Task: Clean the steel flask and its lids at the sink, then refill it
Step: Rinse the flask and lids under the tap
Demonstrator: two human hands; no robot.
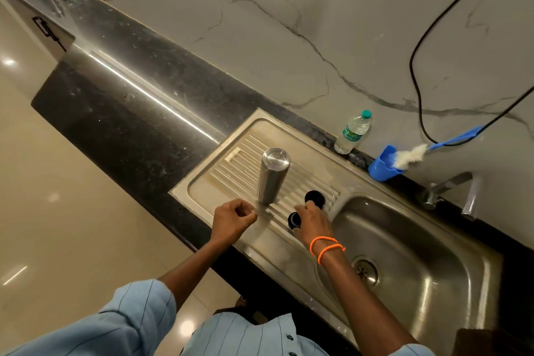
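The steel flask stands upside down on the ribbed drainboard of the sink unit. Two black lids lie to its right: a larger one near the basin's edge and a smaller one in front of it. My right hand, with orange thread bands on the wrist, reaches over the lids, and its thumb and fingers curl round the smaller lid. My left hand hovers over the drainboard's front left with fingers curled and holds nothing.
The steel basin with its drain lies to the right, with the tap behind it. A plastic water bottle and a blue cup holding a bottle brush stand by the wall. Dark counter stretches left.
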